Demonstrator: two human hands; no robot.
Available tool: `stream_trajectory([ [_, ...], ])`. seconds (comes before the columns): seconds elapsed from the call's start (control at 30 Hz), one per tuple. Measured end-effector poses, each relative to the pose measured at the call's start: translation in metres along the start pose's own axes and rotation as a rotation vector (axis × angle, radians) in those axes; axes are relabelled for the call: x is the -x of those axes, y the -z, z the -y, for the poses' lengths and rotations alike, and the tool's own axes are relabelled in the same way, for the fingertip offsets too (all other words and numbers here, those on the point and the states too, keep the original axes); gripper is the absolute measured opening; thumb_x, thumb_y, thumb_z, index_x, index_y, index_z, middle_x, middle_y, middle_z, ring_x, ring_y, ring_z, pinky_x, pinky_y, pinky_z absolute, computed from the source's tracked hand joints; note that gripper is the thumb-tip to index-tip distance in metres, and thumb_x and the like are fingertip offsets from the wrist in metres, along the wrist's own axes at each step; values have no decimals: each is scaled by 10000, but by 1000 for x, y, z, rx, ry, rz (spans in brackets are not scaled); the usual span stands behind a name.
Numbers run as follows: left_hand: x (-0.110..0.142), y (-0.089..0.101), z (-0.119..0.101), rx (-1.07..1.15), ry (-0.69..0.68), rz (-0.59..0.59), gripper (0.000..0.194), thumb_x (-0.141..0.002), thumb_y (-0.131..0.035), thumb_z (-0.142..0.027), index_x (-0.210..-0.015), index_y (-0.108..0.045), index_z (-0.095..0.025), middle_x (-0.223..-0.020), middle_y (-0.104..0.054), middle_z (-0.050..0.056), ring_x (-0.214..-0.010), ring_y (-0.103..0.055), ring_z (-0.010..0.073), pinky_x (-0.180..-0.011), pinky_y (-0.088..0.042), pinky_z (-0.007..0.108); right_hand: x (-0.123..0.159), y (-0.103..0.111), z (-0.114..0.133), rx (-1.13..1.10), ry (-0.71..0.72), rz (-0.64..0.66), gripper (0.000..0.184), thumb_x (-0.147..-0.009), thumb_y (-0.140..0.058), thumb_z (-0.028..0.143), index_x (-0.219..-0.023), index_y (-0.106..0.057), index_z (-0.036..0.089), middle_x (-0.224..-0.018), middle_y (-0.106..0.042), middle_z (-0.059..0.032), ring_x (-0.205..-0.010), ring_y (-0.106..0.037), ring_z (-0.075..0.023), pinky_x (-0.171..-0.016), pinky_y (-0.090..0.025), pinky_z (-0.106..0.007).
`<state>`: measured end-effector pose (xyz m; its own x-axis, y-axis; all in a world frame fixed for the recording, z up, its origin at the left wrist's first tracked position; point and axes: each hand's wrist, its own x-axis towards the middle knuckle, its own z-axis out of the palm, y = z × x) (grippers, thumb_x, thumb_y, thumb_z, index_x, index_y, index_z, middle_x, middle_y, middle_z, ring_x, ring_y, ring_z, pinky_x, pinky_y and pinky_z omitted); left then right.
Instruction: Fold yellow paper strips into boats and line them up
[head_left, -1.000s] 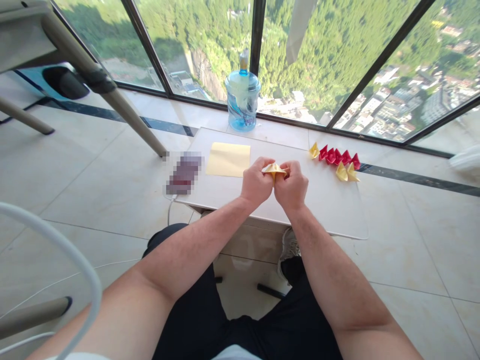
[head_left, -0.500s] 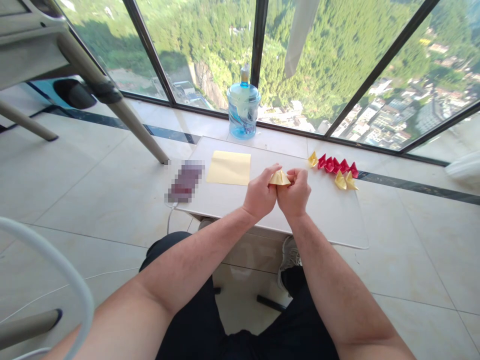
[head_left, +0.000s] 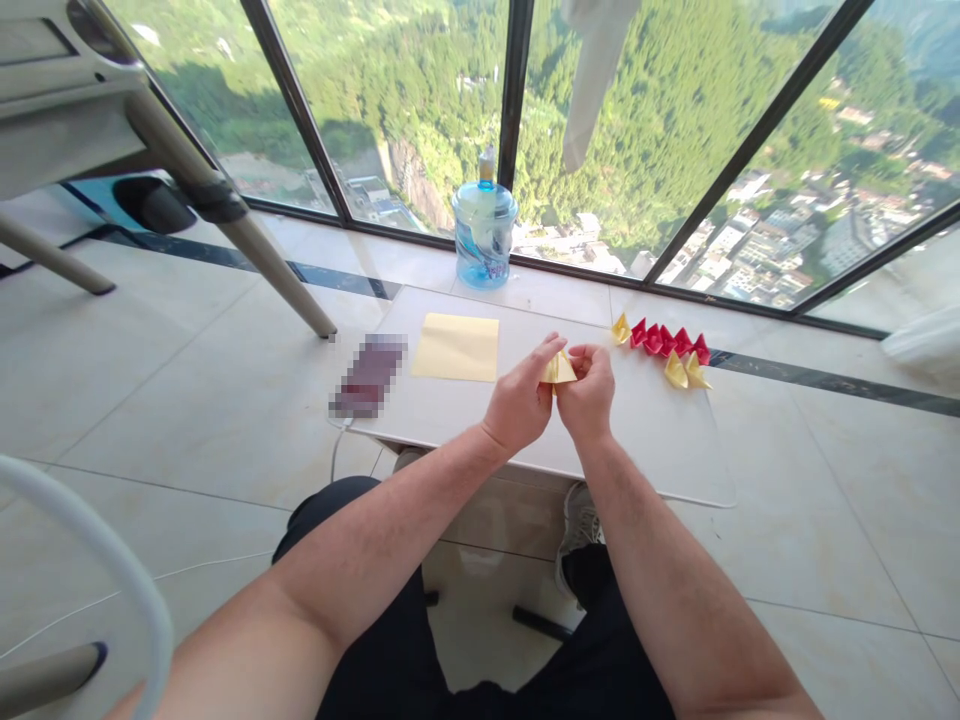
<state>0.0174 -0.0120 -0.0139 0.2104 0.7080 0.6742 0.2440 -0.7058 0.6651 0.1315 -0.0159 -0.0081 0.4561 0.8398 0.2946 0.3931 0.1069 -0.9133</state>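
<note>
Between my hands is a small folded piece of yellow paper (head_left: 559,369), held above the white table (head_left: 630,440). My left hand (head_left: 520,402) grips its left side, the thumb and fingers closed on it. On the other side my right hand (head_left: 589,392) pinches the paper with bent fingers. The lower part of the fold is hidden by my hands. A flat sheet of yellow paper (head_left: 456,348) lies on the table to the left. Several red folded paper pieces (head_left: 666,341) stand in a row at the right, with yellow folded pieces (head_left: 676,370) beside them.
At the table's left edge lies a blurred-out phone-like object (head_left: 369,375) with a white cable. A blue water jug (head_left: 484,235) stands behind the table, by the window. A chair leg (head_left: 277,265) reaches the floor at the left. A white curved tube (head_left: 112,540) is close at lower left.
The folded yellow paper has turned a little between my hands, and my left fingers have lifted and straightened somewhat. The whole view has shifted slightly.
</note>
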Motion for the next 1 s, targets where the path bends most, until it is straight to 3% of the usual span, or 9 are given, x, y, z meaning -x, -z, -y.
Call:
stream_trajectory([
  [0.23, -2, 1, -8, -3, 176, 7, 545, -882, -443, -57, -1400, -508, -213, -1470, -535, 80, -1301, -562, 198, -1061, -494, 303, 7, -1, 6, 150, 17, -82, 228, -741, -656, 372, -884, -558, 224, -755, -675, -4, -641, -630, -185, -583, -458, -292],
  [0.43, -8, 5, -8, 8, 363, -42, 474, -836, -574, -87, -1282, -598, -245, -1308, -668, 52, -1096, -682, 193, -956, -543, 296, 13, 4, 2, 175, 256, -114, 172, -813, -625, 358, -922, -573, 236, -775, -699, 5, -639, -638, -159, -626, -489, -277],
  [0.6, -15, 8, -2, 301, 538, -58, 418, -792, -639, -153, -1205, -599, -203, -1126, -738, 75, -862, -734, 172, -722, -573, 249, 12, 9, -1, 149, 399, -96, 107, -875, -555, 276, -903, -649, 233, -763, -705, 6, -603, -614, -136, -619, -488, -262],
  [0.73, -19, 12, 1, 503, 698, -21, 401, -744, -664, -171, -1142, -623, -158, -865, -758, 49, -692, -706, 152, -637, -570, 253, 11, 10, -5, 88, 328, -36, 160, -871, -535, 263, -907, -687, 228, -776, -715, 1, -616, -635, -141, -633, -514, -270],
  [0.87, -23, 21, -1, 673, 850, 88, 315, -678, -694, -164, -991, -698, -133, -869, -756, 68, -762, -709, 168, -685, -589, 283, 8, 11, -9, 26, 237, -31, 163, -847, -556, 272, -877, -706, 217, -730, -700, 3, -621, -640, -152, -618, -519, -279],
  [1.0, -25, 27, -4, 913, 908, 137, 333, -674, -730, -218, -996, -727, -132, -964, -752, 88, -876, -713, 185, -842, -580, 343, 6, 14, -7, 4, 266, -36, 159, -828, -571, 245, -864, -723, 213, -778, -730, -8, -662, -650, -155, -657, -529, -288],
])
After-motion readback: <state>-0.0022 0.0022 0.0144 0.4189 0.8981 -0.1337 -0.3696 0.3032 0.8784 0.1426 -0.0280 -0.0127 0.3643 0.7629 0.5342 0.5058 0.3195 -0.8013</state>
